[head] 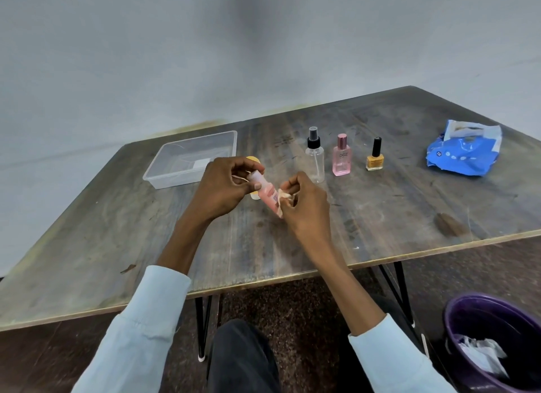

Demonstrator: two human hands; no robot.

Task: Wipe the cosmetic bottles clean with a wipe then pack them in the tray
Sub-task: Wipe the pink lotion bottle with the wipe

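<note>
Gripping a small pink bottle (268, 194) at its upper end, left hand (222, 188) has fingers curled round it, bottle tilted, held above the wooden table (117, 246). Right hand (306, 208) pinches a crumpled pale wipe (284, 194) against the bottle's lower part, fingers bent in tight. Behind the left hand a yellow-capped item (252, 159) is mostly hidden, kind unclear. Clear plastic tray (164, 176) sits just left of the hands, toward the far edge. Standing upright in a row to the right: clear spray bottle (315, 158) with black pump, pink perfume bottle (341, 157), yellow nail polish (374, 158) with black cap. Blue wipes pack (465, 152) lies well apart, far right. Purple bin (497, 343) on floor at lower right, white scraps inside.
</note>
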